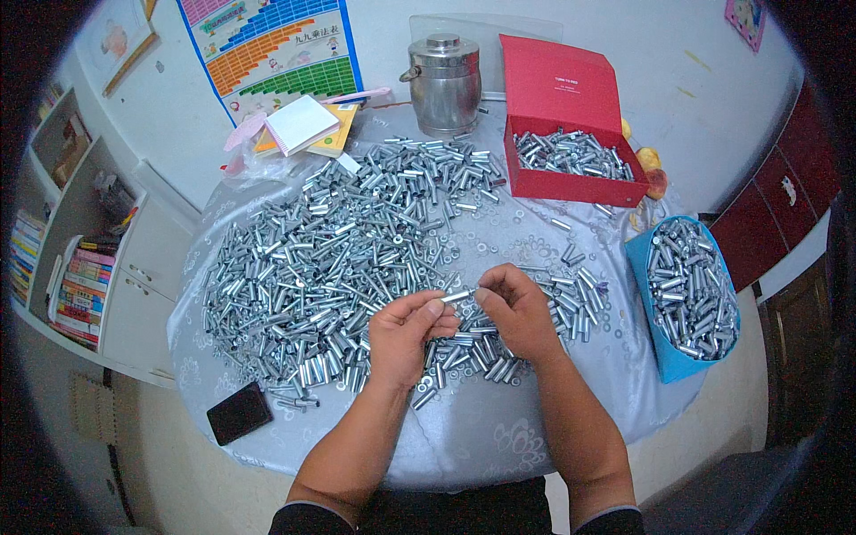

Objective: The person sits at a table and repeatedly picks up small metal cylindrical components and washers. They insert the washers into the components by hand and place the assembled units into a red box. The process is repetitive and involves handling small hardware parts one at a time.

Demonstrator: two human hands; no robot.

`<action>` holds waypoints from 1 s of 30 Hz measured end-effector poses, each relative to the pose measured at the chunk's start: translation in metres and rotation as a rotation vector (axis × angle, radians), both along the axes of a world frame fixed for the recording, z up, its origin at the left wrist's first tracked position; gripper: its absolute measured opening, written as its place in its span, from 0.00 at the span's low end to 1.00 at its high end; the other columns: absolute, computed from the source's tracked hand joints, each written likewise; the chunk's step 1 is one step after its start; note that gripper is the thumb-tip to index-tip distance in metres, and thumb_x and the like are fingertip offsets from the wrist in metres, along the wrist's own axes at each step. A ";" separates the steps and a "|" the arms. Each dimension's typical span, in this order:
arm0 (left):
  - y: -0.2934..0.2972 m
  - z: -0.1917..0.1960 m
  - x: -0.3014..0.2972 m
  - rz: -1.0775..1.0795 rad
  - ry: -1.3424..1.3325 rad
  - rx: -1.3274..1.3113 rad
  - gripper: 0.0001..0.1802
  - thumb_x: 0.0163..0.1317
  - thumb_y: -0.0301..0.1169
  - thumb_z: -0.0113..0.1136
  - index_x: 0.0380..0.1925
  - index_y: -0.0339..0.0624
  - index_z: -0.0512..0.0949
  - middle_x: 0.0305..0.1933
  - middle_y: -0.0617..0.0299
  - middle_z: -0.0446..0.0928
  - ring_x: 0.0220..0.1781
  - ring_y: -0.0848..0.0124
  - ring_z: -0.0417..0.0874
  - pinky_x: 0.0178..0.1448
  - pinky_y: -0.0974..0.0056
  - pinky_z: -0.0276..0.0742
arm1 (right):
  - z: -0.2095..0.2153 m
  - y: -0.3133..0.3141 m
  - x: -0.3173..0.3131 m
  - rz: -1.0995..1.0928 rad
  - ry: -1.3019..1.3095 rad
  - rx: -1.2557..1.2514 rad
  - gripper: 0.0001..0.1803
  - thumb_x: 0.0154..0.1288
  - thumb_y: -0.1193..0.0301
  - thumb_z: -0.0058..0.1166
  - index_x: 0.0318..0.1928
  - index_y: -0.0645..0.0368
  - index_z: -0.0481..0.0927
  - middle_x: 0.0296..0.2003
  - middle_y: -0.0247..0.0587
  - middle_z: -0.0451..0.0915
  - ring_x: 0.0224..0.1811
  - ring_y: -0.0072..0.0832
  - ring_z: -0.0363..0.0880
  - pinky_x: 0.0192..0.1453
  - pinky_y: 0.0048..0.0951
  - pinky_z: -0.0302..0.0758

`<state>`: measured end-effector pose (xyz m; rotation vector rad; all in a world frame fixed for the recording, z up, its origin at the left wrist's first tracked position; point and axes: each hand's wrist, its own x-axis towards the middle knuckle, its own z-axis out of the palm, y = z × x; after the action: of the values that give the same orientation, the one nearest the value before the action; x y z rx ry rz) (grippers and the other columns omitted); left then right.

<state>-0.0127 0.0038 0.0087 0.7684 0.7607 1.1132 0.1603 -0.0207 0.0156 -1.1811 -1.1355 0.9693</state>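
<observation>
Over the near part of the table, both my hands meet at a small shiny metal sleeve (458, 295). Thumb and fingers of my left hand (406, 334) pinch its left end. At the other end, my right hand (517, 312) has its thumb and fingertips closed together; whether they grip the sleeve or a tiny part beside it is too small to tell. Beneath and left of my hands spreads a big heap of loose metal sleeves and bolts (312, 267). Flat washers (481, 245) lie scattered right of the heap.
An open red box (571, 189) holding metal sleeves stands at the back right, with a blue fabric bin (649, 308) full of them nearer. A black phone (239, 414) lies front left. Behind are a metal pot (444, 89) and a notepad (303, 123).
</observation>
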 end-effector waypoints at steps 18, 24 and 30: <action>-0.010 0.005 0.005 -0.046 0.170 0.194 0.10 0.62 0.21 0.58 0.43 0.29 0.79 0.34 0.51 0.83 0.34 0.67 0.86 0.41 0.66 0.84 | 0.006 -0.005 0.002 -0.040 -0.235 -0.086 0.22 0.74 0.57 0.41 0.34 0.66 0.75 0.23 0.44 0.74 0.28 0.29 0.74 0.34 0.35 0.69; -0.011 0.007 0.005 -0.024 0.186 0.175 0.10 0.63 0.22 0.57 0.43 0.29 0.79 0.34 0.51 0.83 0.33 0.67 0.85 0.41 0.66 0.83 | 0.009 -0.006 0.010 0.065 -0.497 -0.162 0.17 0.72 0.62 0.43 0.35 0.65 0.74 0.27 0.46 0.76 0.29 0.31 0.74 0.36 0.35 0.70; -0.011 0.006 0.006 -0.012 0.163 0.187 0.10 0.63 0.22 0.57 0.43 0.30 0.80 0.34 0.51 0.83 0.33 0.67 0.86 0.40 0.66 0.84 | 0.003 -0.007 0.006 0.050 -0.324 -0.056 0.19 0.73 0.61 0.41 0.34 0.65 0.74 0.25 0.45 0.76 0.27 0.33 0.74 0.35 0.36 0.69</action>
<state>-0.0071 -0.0069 0.0147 1.0300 0.7937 1.1312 0.1665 -0.0282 0.0183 -1.3953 -1.4060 0.8709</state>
